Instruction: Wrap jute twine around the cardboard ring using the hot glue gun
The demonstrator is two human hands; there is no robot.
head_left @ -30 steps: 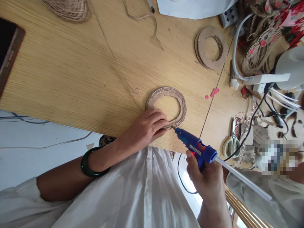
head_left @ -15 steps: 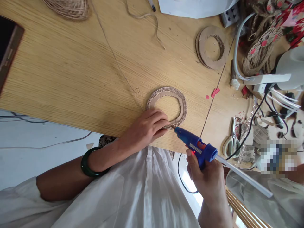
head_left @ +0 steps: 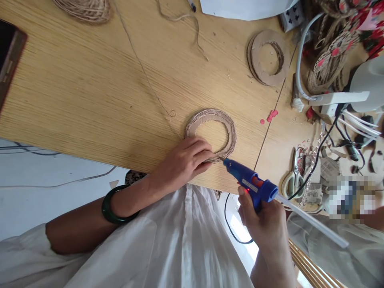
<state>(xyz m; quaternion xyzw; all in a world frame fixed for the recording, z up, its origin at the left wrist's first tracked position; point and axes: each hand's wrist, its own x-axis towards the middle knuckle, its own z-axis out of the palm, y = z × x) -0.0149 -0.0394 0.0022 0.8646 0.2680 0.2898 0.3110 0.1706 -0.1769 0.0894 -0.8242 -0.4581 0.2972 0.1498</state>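
Observation:
A cardboard ring (head_left: 231,136) with twine wound around its outer part lies near the table's front edge. My left hand (head_left: 189,160) is closed on the ring's lower left side, its fingertips pressed together there. In my right hand (head_left: 264,220) is a blue glue gun (head_left: 247,178), with a clear glue stick out of its back end and a small red light lit. The gun's nozzle points at the ring's lower edge, close to my left fingertips. A thin strand of twine (head_left: 141,64) runs from the ring up to the twine ball (head_left: 87,9).
Other cardboard rings (head_left: 256,64) are stacked at the upper right. Scissors (head_left: 294,176), red paper dots (head_left: 271,116), cables and cardboard scraps lie on the right. A phone (head_left: 10,60) is at the far left. Part of another person (head_left: 339,244) shows at lower right.
My right hand and the glue gun have shifted slightly right along the ring's lower edge. My left hand stays on the ring.

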